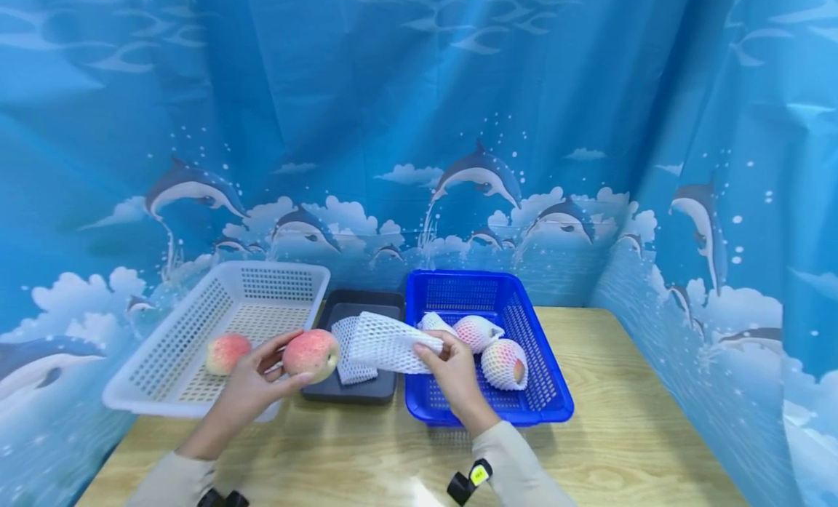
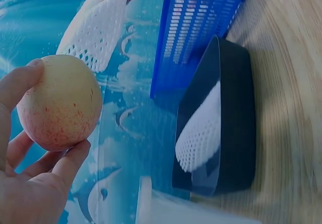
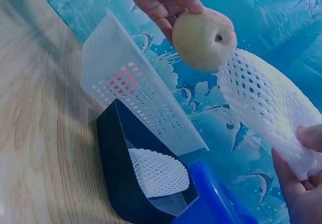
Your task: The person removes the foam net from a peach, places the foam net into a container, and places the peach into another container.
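Gripping: round red-yellow peach, bare, raised in the left hand.
White foam-net sleeve: beside it, pinched by the right hand.
Blue plastic basket: two netted fruits done, possibly a third, half hidden.
White plastic basket: one bare peach left.

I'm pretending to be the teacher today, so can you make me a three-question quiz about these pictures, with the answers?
1. True or false: the left hand holds a foam net.
2. What stands between the white basket and the blue basket?
A) a wooden box
B) a dark gray tray
C) a red bowl
3. Fill in the number: in the head view, ___ bare peach(es) can be seen lying in the white basket.

Key:
1. False; it holds a peach, and the right hand holds the foam net.
2. B
3. One
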Available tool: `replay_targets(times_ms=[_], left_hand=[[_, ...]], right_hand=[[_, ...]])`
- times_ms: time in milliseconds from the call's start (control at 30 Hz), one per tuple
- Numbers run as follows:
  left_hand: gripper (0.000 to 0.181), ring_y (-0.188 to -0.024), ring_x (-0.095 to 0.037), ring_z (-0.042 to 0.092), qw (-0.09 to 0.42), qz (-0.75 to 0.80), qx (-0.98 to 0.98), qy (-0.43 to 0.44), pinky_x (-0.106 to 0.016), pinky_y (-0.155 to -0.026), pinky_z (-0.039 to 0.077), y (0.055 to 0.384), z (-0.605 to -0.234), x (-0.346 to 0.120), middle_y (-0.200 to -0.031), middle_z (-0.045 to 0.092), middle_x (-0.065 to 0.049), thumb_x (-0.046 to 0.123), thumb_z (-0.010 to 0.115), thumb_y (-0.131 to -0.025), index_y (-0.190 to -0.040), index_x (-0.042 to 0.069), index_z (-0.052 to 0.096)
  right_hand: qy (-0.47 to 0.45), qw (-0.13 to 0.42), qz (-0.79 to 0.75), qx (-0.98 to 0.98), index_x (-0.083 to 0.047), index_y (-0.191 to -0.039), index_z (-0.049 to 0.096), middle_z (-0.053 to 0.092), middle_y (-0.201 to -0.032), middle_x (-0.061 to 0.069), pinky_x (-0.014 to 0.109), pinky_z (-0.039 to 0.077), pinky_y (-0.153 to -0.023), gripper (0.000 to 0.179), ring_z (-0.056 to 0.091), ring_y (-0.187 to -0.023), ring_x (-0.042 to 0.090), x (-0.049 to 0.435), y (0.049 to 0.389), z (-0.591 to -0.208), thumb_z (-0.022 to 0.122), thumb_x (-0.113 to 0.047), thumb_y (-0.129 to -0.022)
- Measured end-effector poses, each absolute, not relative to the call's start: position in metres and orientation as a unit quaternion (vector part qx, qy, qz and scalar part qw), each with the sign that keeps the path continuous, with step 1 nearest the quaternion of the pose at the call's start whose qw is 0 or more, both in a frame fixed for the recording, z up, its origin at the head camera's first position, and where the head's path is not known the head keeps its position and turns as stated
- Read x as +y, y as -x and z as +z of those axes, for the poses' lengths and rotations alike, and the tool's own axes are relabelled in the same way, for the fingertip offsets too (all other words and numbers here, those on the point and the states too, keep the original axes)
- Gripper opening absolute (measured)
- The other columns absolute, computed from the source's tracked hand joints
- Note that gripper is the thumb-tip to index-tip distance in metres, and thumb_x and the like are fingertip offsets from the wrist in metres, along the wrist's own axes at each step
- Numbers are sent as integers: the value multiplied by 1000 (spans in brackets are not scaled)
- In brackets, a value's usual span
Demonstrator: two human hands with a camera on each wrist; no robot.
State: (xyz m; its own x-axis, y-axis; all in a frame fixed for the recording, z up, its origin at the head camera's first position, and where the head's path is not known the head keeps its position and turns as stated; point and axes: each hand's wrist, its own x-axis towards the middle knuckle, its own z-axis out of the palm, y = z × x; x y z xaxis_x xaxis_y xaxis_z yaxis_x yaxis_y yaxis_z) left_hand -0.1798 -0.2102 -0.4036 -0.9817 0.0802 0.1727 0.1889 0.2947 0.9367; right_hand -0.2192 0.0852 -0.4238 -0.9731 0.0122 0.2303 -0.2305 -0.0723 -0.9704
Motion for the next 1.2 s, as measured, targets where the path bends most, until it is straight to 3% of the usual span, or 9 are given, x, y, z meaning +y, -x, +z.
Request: replay_targets(times_ms=[167, 300, 500, 667, 933, 1200], left_hand=[[74, -107, 10, 51, 59, -585, -806, 74, -13, -86, 50, 179, -407, -222, -142, 44, -18, 21, 79, -79, -142, 3, 43], [73, -103, 16, 48, 75, -582, -806, 71, -8, -84, 48, 178, -409, -230, -140, 44, -23, 15, 79, -80, -141, -1, 42], [73, -102, 18, 46, 89, -572, -813, 59, -6, -84, 46, 176, -412, -241, -139, 45, -28, 13, 78, -80, -141, -3, 42], [73, -101, 21, 44, 87, -554, -827, 40, -5, -81, 46, 173, -414, -253, -140, 44, -24, 19, 76, -83, -143, -1, 40], [71, -102, 22, 42, 96, -529, -843, 21, -3, -80, 45, 171, -418, -275, -142, 42, -24, 24, 74, -85, -143, 0, 40], [78, -95, 20, 45, 82, -509, -856, -27, -7, -76, 48, 174, -424, -298, -143, 42, -22, 31, 75, -84, -146, 2, 37]], right_hand=[[-58, 88, 743, -661, 13, -108, 62, 68, -86, 2, 18, 55, -67, 28, 63, -74, 6, 80, 222, -425, 69, 0, -84], [-43, 90, 757, -645, 15, -109, 59, 68, -89, 6, 21, 57, -70, 30, 64, -76, 8, 74, 223, -424, 68, 2, -83], [-4, 69, 780, -622, 13, -114, 56, 65, -95, 7, 22, 57, -75, 33, 63, -81, 9, 65, 229, -423, 66, 3, -84], [22, 52, 798, -600, 10, -110, 58, 63, -91, 3, 21, 56, -73, 28, 63, -79, 8, 59, 236, -423, 66, 2, -84], [5, 40, 787, -616, 6, -104, 62, 67, -85, -3, 19, 54, -69, 23, 63, -74, 6, 50, 241, -420, 69, -2, -84], [-1, 27, 777, -629, 8, -106, 62, 69, -85, 0, 19, 53, -67, 28, 62, -73, 6, 39, 241, -417, 72, -4, -82]])
